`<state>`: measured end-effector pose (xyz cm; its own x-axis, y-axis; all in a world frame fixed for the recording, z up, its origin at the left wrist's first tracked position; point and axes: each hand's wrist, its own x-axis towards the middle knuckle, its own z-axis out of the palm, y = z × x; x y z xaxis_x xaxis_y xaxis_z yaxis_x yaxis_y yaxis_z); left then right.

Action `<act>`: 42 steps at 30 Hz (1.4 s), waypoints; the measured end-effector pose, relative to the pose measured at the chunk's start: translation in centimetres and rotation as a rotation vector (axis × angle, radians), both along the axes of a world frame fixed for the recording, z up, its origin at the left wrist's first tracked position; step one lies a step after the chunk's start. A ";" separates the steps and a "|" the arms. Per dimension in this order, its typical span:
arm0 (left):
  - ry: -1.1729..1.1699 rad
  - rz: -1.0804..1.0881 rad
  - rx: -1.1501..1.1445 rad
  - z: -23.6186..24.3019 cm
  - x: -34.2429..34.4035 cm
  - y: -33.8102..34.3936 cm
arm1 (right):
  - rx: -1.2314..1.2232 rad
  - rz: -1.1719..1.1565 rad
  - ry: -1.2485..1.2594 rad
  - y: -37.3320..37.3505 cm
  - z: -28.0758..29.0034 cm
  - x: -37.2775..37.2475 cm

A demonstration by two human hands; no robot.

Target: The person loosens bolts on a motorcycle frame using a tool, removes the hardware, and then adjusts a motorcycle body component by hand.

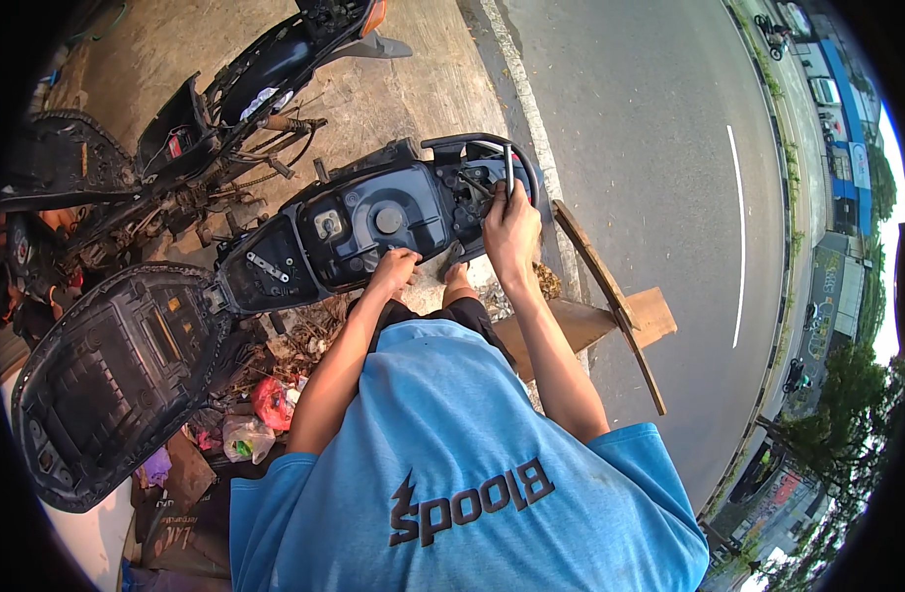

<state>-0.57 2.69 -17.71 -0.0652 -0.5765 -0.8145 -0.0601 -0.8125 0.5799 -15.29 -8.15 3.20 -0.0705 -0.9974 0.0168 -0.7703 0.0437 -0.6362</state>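
The road (659, 148) fills the right side of my view, with the concrete verge (413, 89) along its edge. On that verge the scooter (373, 222) stands before me with its seat (107, 380) tipped up and open at my left, underside showing, so the black under-seat compartment (383, 222) lies bare. A second, stripped motorcycle (225, 109) stands just beyond it. A wooden plank (610, 316) with a thin batten across it lies by my right leg, partly over the road edge. Scraps and plastic bags (260, 419) are heaped on the ground under the open seat.

My left hand (393, 271) rests on the near rim of the compartment, fingers curled over the edge; whether it pinches anything I cannot tell from here. My right hand (511, 232) is closed around the lower end of a thin metal T-handle tool (508, 170), which stands upright at the tail of the scooter, inside the loop of the black grab rail (482, 141).
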 end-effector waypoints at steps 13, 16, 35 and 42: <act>-0.195 0.086 -0.474 19.7 -0.3 -6.3 | 0.108 -0.458 -1.055 -2.0 -2.8 3.6; -0.530 -0.182 -0.493 25.4 -1.5 -6.0 | 0.244 -0.453 -1.139 -1.5 -2.4 4.6; -0.836 -0.090 -0.870 21.9 -0.8 -10.2 | -0.239 0.779 0.450 -8.5 7.9 -5.0; -0.933 -0.109 -1.059 22.6 -1.4 -10.8 | -0.116 1.341 0.530 -13.2 5.8 -3.7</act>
